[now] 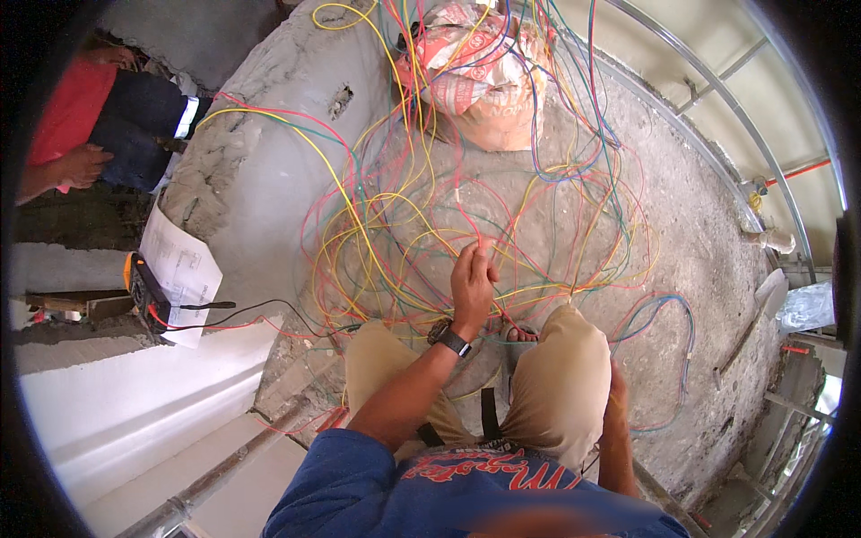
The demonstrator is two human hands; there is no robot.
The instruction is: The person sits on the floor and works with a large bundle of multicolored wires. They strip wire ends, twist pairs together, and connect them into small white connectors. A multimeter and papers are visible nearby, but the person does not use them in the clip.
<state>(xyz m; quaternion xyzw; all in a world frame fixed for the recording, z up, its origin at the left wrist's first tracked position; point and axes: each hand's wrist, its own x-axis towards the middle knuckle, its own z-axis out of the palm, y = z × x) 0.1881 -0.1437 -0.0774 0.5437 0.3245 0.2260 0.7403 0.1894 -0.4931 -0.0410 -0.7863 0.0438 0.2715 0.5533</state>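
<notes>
My left hand (473, 280), with a dark wristwatch (448, 337) at its wrist, is closed in a pinch on a red wire (465, 215) in front of my knees. The wire's end at my fingertips is too small to make out. Around it, loose loops of yellow, red, green and blue wires (377, 247) lie tangled on the concrete floor (717, 296). Down beside my right thigh hangs my right hand (617, 394); its fingers are mostly hidden behind the trouser leg.
A black-and-orange multimeter (148, 294) and a paper sheet (188, 269) rest on the ledge at left. A person in a red shirt (72, 112) is beyond it. Wires drape over a red-and-white sack (480, 85) ahead. Metal framing (708, 72) and a clear plastic bag (804, 308) are at right.
</notes>
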